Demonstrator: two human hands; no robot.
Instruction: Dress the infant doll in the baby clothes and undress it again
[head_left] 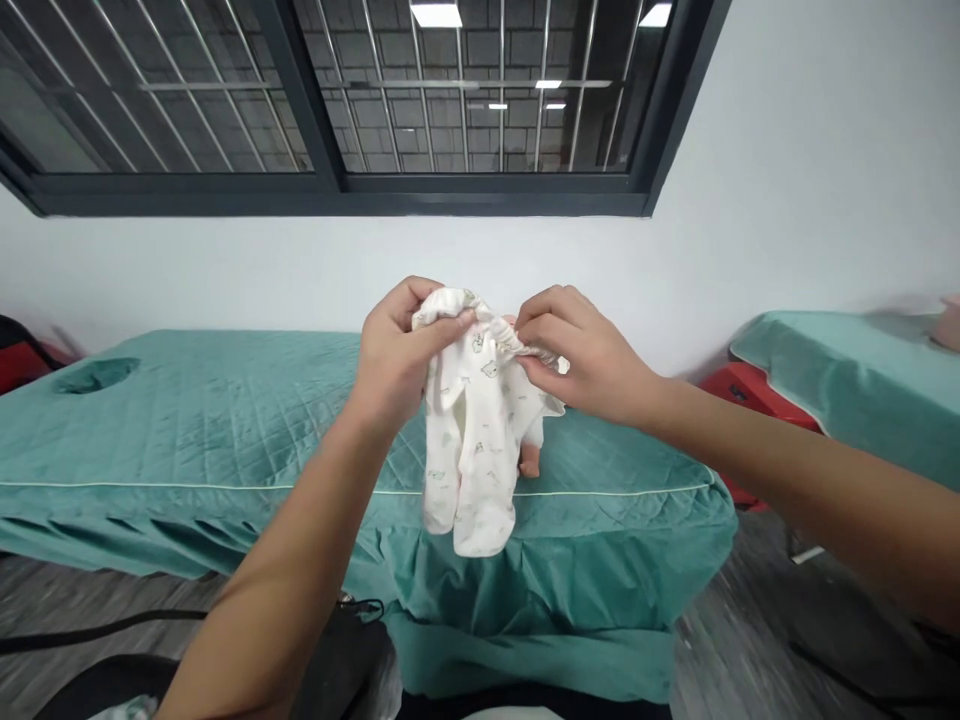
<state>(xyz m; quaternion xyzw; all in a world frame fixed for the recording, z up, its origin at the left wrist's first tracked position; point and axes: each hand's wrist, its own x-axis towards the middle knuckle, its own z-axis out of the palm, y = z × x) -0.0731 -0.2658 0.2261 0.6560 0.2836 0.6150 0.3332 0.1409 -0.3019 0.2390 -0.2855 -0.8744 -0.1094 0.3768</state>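
White baby pants [480, 450] with a small printed pattern hang from both my hands, legs downward, over the near edge of the green bed. My left hand [401, 350] grips the gathered waistband at its left side, thumb across the front. My right hand [577, 350] pinches the waistband's right side between thumb and fingers. Behind the pants lies what looks like a baby doll, mostly hidden; a small skin-toned limb [529, 460] shows below a white garment edge on the bed.
The bed's quilted green cover [225, 420] has a face hole [97, 375] at the left. A second green-covered bed [885, 370] stands at the right, with a red object [750, 390] beside it. A dark-framed window [345, 195] is in the wall ahead.
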